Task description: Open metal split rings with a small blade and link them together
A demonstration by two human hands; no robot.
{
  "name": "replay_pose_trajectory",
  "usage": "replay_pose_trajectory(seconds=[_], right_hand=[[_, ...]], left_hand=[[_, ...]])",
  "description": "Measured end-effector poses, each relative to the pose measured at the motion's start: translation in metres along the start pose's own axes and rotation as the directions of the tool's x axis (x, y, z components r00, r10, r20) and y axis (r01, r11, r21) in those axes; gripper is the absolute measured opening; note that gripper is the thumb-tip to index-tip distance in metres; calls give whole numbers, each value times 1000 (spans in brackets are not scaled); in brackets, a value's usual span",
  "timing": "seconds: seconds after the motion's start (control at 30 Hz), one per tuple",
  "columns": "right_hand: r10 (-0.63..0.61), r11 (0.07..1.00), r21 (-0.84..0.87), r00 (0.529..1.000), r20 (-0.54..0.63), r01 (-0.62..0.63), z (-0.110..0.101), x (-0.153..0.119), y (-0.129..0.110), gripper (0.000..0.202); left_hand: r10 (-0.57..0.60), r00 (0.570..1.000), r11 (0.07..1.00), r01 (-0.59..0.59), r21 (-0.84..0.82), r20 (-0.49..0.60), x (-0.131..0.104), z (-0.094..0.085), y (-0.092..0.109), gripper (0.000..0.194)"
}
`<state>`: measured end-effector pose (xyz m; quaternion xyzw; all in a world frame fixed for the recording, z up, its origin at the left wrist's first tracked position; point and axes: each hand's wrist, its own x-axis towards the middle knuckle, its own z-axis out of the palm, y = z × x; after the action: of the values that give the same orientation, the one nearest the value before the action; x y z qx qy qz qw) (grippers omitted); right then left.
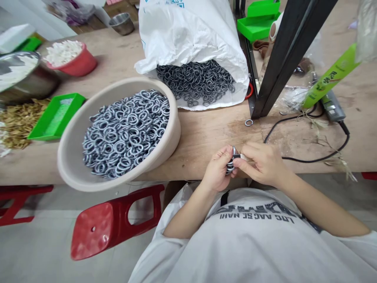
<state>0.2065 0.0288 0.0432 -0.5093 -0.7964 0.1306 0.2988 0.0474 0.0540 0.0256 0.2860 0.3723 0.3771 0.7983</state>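
Close to my body, at the table's front edge, my left hand (218, 169) is closed around several grey rings (230, 168). My right hand (261, 162) meets it from the right, its thumb and fingers pinching a small dark and white piece (239, 156) against the rings. What exactly this piece is I cannot make out. To the left stands a large beige basin (65, 157) heaped with grey rings (126, 133). Behind it a white sack (188, 39) lies open, with darker rings (197, 80) spilling at its mouth. One loose ring (249, 122) lies on the table beyond my hands.
A black metal post (282, 59) rises behind my right hand. Near it are a black cable (318, 160), a grey device (332, 106) and a green packet (330, 78). Left are a green tray (55, 118), a red bowl (84, 63) and a steel bowl (38, 80). A red stool (94, 230) stands below.
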Motion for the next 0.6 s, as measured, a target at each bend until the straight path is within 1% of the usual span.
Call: replay_pose_trajectory(seconds=[0.07,0.1,0.17,0.23,0.27,0.3,0.37,0.43,0.47,0.5,0.53,0.57,0.6], right_hand=[[5,1000,15,1000,24,-5,-1,2,3,41],[36,999,28,998,43,-37,-1,4,7,43],[159,987,20,984,73,-161,0,11,22,48],[318,947,-65,946,57,-314,5,21,44,49],[356,928,-133,933,43,-348,9,27,55,44],[383,905,-208,924,15,-372,13,33,65,38],[421,857,-314,907,-30,-408,21,43,81,39],[431,845,-326,901,-55,-425,27,49,88,45],[425,850,-318,904,-57,-420,28,51,88,46],[409,870,-281,911,-50,-406,29,52,86,45],[389,901,-193,921,-32,-388,28,51,82,43],[369,928,-49,929,-2,-369,27,50,75,40],[346,927,141,937,42,-348,26,47,67,39]], left_hand=[[-11,1000,1000,11,12,10,-2,-1,-1,42],[-19,999,1000,18,24,29,-4,-1,-1,43],[-35,994,998,29,54,99,-9,-2,-2,44],[-41,986,996,28,81,164,-13,-4,-1,43],[-38,984,996,22,91,174,-14,-5,-1,43],[-33,986,995,16,99,166,-14,-8,1,43],[-13,993,994,0,110,117,-12,-14,6,38],[18,998,993,-24,113,56,-8,-22,11,34],[33,999,994,-36,108,25,-5,-26,13,36],[44,999,994,-44,99,-2,-3,-29,14,38],[49,999,995,-47,86,-23,0,-32,15,37],[47,998,997,-45,69,-38,2,-33,14,33],[39,998,998,-37,49,-45,5,-34,13,31]])
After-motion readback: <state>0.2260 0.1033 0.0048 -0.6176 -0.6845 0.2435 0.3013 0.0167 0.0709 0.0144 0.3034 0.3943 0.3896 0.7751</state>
